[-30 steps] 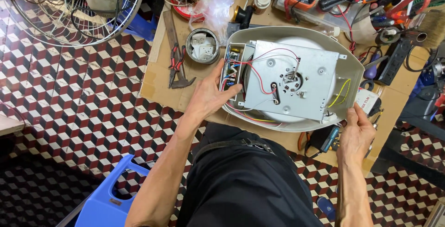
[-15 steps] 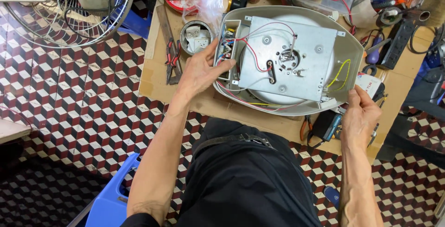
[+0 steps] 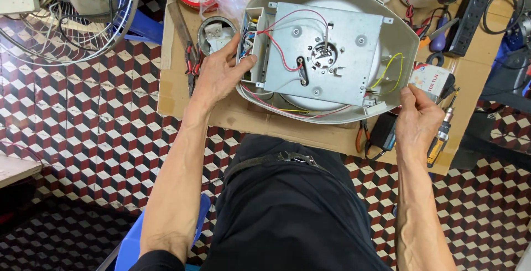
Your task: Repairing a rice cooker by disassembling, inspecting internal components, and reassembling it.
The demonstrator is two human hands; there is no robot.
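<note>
A person's left hand [image 3: 218, 74] and right hand [image 3: 417, 119] clasp opposite rims of an opened grey appliance housing [image 3: 406, 44] on a cardboard-topped bench [image 3: 174, 97], crowded by pliers [image 3: 191, 63], a power strip [image 3: 467, 19] and a round tin [image 3: 215, 33] holding small parts.

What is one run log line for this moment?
left hand: grips appliance base left edge | right hand: on right rim | metal plate: exposed

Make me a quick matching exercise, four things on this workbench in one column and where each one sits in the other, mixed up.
1. left hand
2. right hand
3. metal plate
4. fan guard

A. beside the cardboard, upper left
B. at the casing's right edge
C. in the middle of the open casing
D. on the casing's left side, by the wires

Pairs: 1-D, 2-B, 3-C, 4-A
</note>
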